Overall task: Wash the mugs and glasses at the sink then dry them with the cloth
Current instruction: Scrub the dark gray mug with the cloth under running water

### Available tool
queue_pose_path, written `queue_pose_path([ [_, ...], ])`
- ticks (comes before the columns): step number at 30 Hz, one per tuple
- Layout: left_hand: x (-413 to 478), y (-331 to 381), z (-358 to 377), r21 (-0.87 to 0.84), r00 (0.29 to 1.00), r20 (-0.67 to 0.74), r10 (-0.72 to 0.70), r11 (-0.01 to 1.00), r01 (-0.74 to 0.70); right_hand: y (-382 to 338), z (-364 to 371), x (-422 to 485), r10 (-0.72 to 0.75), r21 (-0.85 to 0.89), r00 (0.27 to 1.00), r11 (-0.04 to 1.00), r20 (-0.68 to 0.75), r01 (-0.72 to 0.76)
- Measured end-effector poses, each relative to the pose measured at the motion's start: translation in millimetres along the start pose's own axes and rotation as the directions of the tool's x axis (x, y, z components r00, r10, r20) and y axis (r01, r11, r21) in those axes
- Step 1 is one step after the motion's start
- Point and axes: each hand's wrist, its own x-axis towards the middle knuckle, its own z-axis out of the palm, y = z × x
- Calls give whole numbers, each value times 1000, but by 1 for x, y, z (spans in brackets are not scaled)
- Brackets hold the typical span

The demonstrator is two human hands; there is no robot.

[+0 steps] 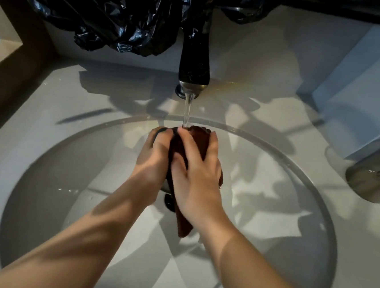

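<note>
The left hand (154,156) and right hand (195,174) curl their fingers round a brown cloth (183,224) over the middle of the sink (28,198), under the running tap (193,70). A glass (376,175) stands at the counter's (49,97) right edge.

So the cloth (191,148) is dark brown, bunched up lengthwise and gripped between the left hand (154,154) and right hand (195,170) over the middle of the sink (51,153). Its top end is right under the running water (187,111) and its tail dangles past the right wrist. A black rim (161,130) peeks out under the left fingers (mug? can't tell). A smoky grey glass (374,175) sits on the worktop (50,88) right of the basin, cut off by the frame edge.
</note>
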Motion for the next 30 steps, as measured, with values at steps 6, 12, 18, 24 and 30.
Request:
queue_pose_path([
  [6, -1, -3, 4, -9, 998, -57, 18, 1000, -19, 2, -7, 43, 169, 439, 985, 888, -27, -140],
  [12, 3, 2, -8, 36, 996, -68, 58, 998, -55, -10, -1, 1, -30, 64, 999, 998, 23, 28],
  [18, -1, 2, -7, 47, 989, -48, 142, 989, -140, -8, -2, 31, 140, 473, 988, 876, -68, -91],
  [24, 10, 5, -12, 31, 997, 2, -78, 996, 78, -9, 7, -6, -41, 53, 999, 998, 33, 40],
  [30, -3, 7, -8, 56, 998, 53, 14, 998, -17, -7, -5, 34, 148, 413, 982, 907, -121, -85],
])
